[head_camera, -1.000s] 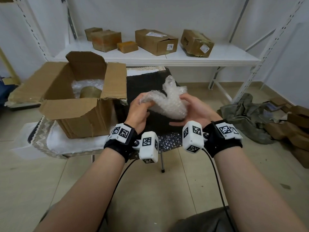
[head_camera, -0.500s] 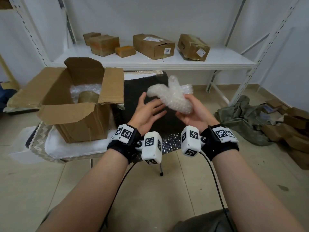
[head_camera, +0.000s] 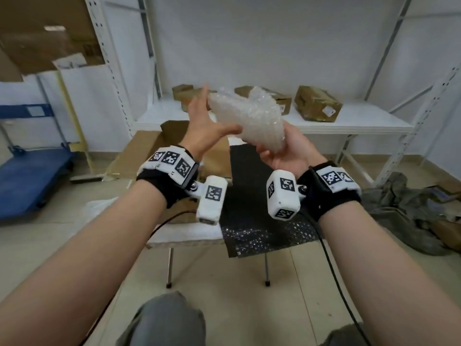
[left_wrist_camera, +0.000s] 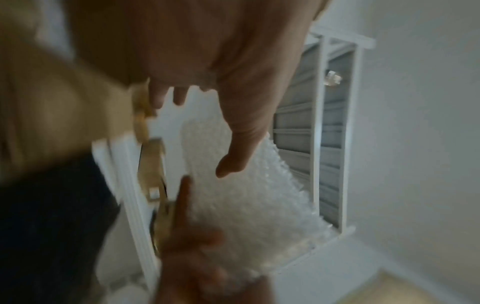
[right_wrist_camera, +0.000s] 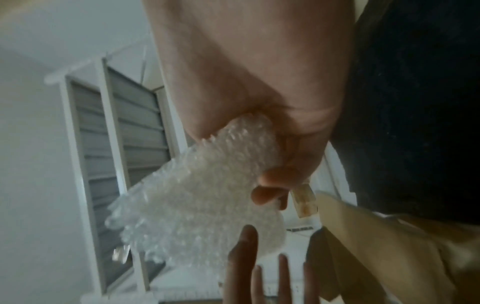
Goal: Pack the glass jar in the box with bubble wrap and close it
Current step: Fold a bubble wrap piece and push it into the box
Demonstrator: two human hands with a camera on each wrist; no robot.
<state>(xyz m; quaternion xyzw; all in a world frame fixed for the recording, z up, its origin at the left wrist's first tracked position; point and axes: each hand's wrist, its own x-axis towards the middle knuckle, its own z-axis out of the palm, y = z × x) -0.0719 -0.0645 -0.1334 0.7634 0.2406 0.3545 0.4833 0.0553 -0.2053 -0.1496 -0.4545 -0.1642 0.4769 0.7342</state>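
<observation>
Two bare forearms reach forward from the bottom of the head view, each with a black wrist strap carrying white blocks printed with black square markers; the right hand [head_camera: 287, 151] grasps the lower end of a wad of bubble wrap [head_camera: 249, 118], fingers and thumb curled round it, and the right wrist view shows the wad squeezed in the fold of that hand; the left hand [head_camera: 207, 131] is released, its fingers straight and spread upward, the thumb lying against the near side of the wad and the palm beside it; the wad is raised in the air between the two hands, above the table and slanting up to the left; below the hands a small table [head_camera: 189, 236] on thin metal legs carries a white cloth and a dark speckled mat [head_camera: 252, 196]; the cardboard box [head_camera: 149, 151] stands on the left part of the table with its flaps spread wide, largely hidden behind the left wrist, so the glass jar cannot be seen from here; a blue cart [head_camera: 30, 176] stands on the floor at the left, and a heap of grey cloth [head_camera: 399, 208] lies on the floor at the right; behind the table a white shelf [head_camera: 349, 123] against the wall holds several brown parcels [head_camera: 316, 103].
</observation>
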